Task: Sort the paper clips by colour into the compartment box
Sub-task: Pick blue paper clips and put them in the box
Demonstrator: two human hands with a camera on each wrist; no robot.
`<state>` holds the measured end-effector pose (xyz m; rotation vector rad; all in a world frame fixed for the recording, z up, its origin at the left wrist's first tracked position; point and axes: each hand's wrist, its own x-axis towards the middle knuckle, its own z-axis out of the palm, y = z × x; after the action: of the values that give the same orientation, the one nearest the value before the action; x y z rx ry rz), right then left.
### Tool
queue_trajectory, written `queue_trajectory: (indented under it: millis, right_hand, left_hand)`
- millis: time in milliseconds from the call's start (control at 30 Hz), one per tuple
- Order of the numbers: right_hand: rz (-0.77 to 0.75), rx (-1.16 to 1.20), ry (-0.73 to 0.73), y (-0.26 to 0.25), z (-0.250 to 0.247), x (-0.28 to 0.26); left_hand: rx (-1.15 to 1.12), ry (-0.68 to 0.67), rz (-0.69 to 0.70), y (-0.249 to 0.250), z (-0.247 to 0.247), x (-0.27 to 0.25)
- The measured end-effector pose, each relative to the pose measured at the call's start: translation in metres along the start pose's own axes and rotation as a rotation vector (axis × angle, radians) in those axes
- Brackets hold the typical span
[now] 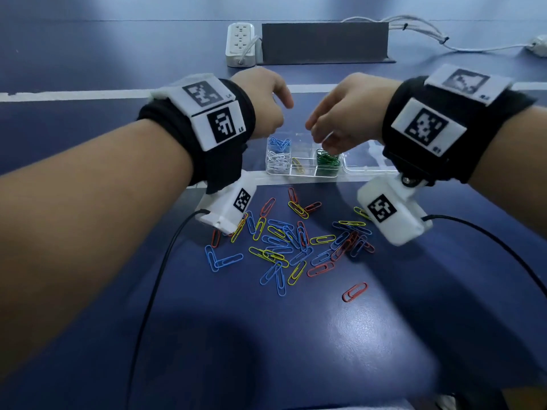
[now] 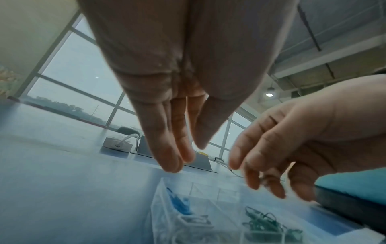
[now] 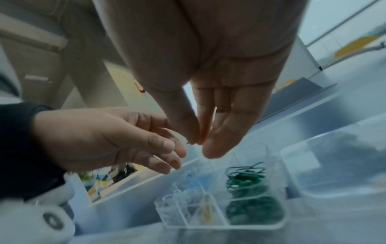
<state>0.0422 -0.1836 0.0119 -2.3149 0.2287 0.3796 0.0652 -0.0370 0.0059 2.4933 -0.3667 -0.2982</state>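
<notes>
**Both hands up over the clip box, pile still waiting on the table**

So we've got our left hand (image 1: 268, 100) and right hand (image 1: 340, 113) hovering close together above the clear compartment box (image 1: 302, 161), which sits on the blue table (image 1: 88, 54) just past a white line. Left hand looks released: in the left wrist view the fingers (image 2: 167, 148) hang long and fairly straight with nothing in them that we can see. The right hand is trickier. In the right wrist view its thumb and fingertips (image 3: 194, 132) come together right over the box, maybe with something tiny pinched there, but it's too blurry, so we can't tell if it's grasping a clip or not.

In the box: blue clips (image 1: 278, 142) in the far left compartment, white clips (image 1: 278, 161) in the one in front of it, a single yellow clip (image 1: 298, 165) in the middle, green clips (image 1: 328, 159) on the right.

The unsorted paper clips (image 1: 290, 244) (blue, yellow, red-orange) lie scattered on the table nearer to us, and one red clip (image 1: 354, 292) sits apart from the rest. A white power strip (image 1: 240, 44) and a dark panel (image 1: 324, 42) are at the back.
</notes>
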Motion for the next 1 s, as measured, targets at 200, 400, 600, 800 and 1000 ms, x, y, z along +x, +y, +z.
queue_trajectory:
  millis: [200, 400, 600, 800, 1000]
  right_hand:
    - [-0.080, -0.470, -0.134, 0.016, -0.002, -0.032]
    - [-0.215, -0.767, -0.252, 0.030, 0.014, -0.067]
    - [-0.259, -0.761, -0.210, 0.035, 0.016, -0.069]
    - [-0.304, -0.724, -0.107, 0.041, 0.008, -0.069]
    - [-0.270, -0.775, -0.202, 0.047, 0.014, -0.076]
  left_hand:
    - [0.161, -0.022, 0.058, 0.002, 0.002, -0.008]
    - [0.306, -0.119, 0.217, 0.004, 0.007, -0.028]
    - [0.425, -0.380, 0.366, 0.005, 0.026, -0.055]
    - [0.493, -0.530, 0.449, 0.006, 0.038, -0.061]
    - [0.491, -0.521, 0.461, 0.003, 0.039, -0.063]
